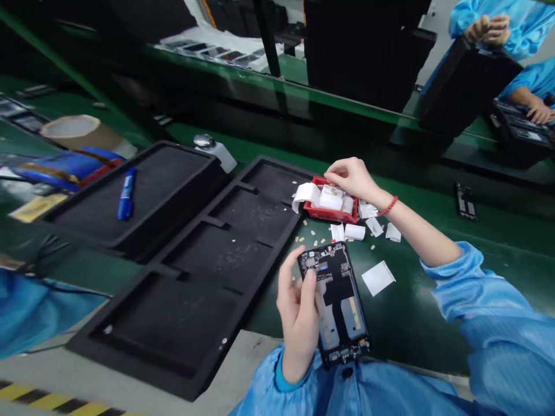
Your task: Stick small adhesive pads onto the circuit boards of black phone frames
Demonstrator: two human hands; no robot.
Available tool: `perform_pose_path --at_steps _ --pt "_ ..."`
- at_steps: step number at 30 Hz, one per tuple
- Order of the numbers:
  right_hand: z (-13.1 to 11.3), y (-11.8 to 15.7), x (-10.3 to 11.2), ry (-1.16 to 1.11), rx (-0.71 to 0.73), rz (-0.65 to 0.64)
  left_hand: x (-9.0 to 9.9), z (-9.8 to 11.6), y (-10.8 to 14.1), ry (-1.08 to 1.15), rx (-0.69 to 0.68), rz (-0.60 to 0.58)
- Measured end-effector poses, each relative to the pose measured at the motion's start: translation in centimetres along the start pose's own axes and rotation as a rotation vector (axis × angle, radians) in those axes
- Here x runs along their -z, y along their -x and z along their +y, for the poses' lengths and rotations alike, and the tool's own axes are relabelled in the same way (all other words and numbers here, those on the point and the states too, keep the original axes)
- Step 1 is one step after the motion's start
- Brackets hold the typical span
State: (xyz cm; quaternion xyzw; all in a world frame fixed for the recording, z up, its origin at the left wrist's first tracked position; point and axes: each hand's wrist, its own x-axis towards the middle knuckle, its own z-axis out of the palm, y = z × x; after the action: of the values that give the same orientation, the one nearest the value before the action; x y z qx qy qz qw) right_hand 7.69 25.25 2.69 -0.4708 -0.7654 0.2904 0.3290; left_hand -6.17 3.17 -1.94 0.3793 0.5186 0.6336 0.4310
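Note:
An opened phone (340,300), its circuit board and inner frame showing, is gripped along its left side by my left hand (299,306). The thumb lies over the board near the top. My right hand (353,176) reaches over the back of a small red tray (333,216), its fingers pinched together. Whatever the fingertips hold, if anything, is too small or hidden to make out. White paper rolls (330,200) fill the tray, and one strip curls over its left edge. Small tan pieces and white paper scraps (354,232) lie around the tray.
A black compartment tray (208,254) lies left of the phone. Farther left, a blue marker (126,193) rests on a black box (173,173). A white square sheet (378,278) and another phone frame (466,201) lie to the right. Co-workers' hands (488,30) show at upper right.

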Motion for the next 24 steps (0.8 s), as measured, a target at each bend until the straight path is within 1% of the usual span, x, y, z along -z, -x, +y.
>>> perform_pose_path --at_steps 1,3,5,7,9,10,12,16,20,24 --pt "-0.9 1.7 0.6 -0.009 0.012 0.047 -0.3 0.2 0.0 0.015 -0.015 -0.007" --pt "-2.9 6.0 1.5 -0.030 0.056 0.170 -1.0 0.8 0.1 0.033 -0.061 -0.019" --pt "-5.0 11.1 2.0 -0.045 0.148 0.352 -1.8 1.3 0.4 0.037 -0.105 -0.039" --pt "-6.8 15.7 1.9 -0.059 0.113 0.453 -2.6 1.7 0.9 0.031 -0.158 -0.065" --pt "-7.9 19.1 1.3 -0.101 0.031 0.475 -3.3 1.9 1.3 -0.003 -0.223 -0.072" --pt "-8.3 20.1 0.9 -0.132 -0.005 0.473 -3.6 2.0 1.5 -0.029 -0.260 -0.067" --pt "-8.6 21.2 0.1 -0.203 -0.048 0.457 -4.0 2.2 1.9 -0.083 -0.331 -0.048" --pt "-8.8 21.1 -0.6 -0.314 -0.065 0.441 -4.3 2.4 2.3 -0.121 -0.413 -0.015" --pt "-9.1 20.8 -0.6 -0.313 -0.054 0.483 -4.6 2.5 2.5 -0.149 -0.464 0.029" --pt "-9.2 20.7 -0.6 -0.299 -0.031 0.515 -5.2 2.8 2.6 -0.162 -0.473 0.070"
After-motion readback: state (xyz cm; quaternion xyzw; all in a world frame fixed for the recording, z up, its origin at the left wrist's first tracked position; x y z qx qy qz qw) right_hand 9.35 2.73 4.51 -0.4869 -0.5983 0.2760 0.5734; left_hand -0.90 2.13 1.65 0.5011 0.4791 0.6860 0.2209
